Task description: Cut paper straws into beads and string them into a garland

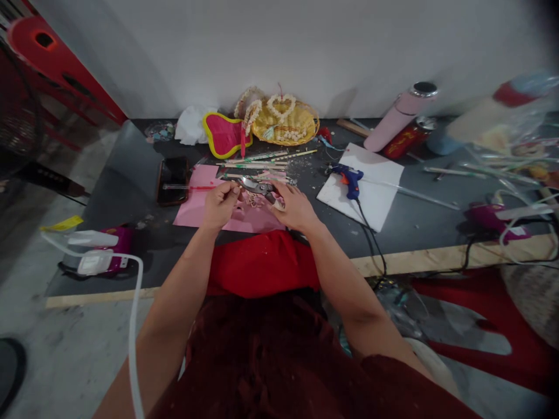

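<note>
My right hand [297, 206] is wrapped round a pair of pruning shears [257, 186], whose metal blades point left toward my other hand. My left hand [222, 203] is closed in a pinch by the blade tips; a tiny pale bit shows at the fingertips, too small to name. A thin clear-and-red stick [198, 188] runs from over the phone up to that hand, and I cannot tell whether the fingers hold it. Below the shears, small pale cut pieces [255, 199] lie on a pink sheet [192, 212]. Several thin sticks [257, 166] lie just beyond.
A wicker basket [312, 119] with beaded hearts stands by the wall. The phone [173, 174] lies left. At right are a blue glue gun [349, 177] on a white board [384, 203], a pink flask [399, 116] and a red can [408, 137]. Cables cross the table's front edge.
</note>
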### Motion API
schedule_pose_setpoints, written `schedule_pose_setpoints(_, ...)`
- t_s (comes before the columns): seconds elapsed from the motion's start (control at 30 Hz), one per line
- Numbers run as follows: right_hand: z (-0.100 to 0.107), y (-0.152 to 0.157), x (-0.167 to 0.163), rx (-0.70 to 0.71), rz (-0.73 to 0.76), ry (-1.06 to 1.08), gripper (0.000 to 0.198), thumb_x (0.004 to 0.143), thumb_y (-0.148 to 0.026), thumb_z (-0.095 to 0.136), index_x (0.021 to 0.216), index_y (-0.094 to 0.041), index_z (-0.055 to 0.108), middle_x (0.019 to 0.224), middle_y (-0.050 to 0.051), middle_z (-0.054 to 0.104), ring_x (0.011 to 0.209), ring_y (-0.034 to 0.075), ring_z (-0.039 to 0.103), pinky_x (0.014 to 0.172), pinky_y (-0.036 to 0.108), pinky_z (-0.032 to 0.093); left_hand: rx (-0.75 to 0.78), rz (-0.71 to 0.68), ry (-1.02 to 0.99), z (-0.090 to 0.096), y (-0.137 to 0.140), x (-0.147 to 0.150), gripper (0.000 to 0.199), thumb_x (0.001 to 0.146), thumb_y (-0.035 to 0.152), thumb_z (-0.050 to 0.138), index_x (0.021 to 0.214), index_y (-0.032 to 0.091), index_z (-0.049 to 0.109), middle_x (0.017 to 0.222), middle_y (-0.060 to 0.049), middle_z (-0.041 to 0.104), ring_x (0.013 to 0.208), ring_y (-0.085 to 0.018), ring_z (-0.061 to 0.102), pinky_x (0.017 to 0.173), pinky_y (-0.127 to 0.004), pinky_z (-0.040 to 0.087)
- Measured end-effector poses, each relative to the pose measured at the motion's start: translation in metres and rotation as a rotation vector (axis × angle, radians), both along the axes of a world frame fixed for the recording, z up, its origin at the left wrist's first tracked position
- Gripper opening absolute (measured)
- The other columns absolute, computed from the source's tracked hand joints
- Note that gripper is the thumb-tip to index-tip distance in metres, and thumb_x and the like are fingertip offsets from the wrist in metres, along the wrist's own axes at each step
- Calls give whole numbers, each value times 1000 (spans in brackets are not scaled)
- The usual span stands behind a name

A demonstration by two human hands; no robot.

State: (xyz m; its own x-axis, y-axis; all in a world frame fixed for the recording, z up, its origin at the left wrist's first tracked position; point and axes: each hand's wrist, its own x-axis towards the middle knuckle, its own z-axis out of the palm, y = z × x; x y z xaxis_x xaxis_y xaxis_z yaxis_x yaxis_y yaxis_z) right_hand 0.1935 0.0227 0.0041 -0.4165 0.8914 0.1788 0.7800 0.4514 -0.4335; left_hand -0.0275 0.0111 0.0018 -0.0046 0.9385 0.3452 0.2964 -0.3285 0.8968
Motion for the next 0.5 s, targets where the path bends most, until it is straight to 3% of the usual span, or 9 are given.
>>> schedule_pose_setpoints(0.2,-2,1,1,29,24,-46,61,85,-41,53,142,-28,36,123,10,59,116,32,50,90,48,43,14,-8,24,-4,1,-2,27,89,30,53,67,17,62,61,0,59,53,-8,47,51,-21,36)
schedule_pose_setpoints(0.5,-1,1,-1,27,15,8,63,86,-47,52,142,-25,35,132,11,55,118,32,50,92,49,43,21,1,-60,-3,0,-1,25,89,33,54,70,17,61,63,0,59,54,-8,47,52,-21,38)
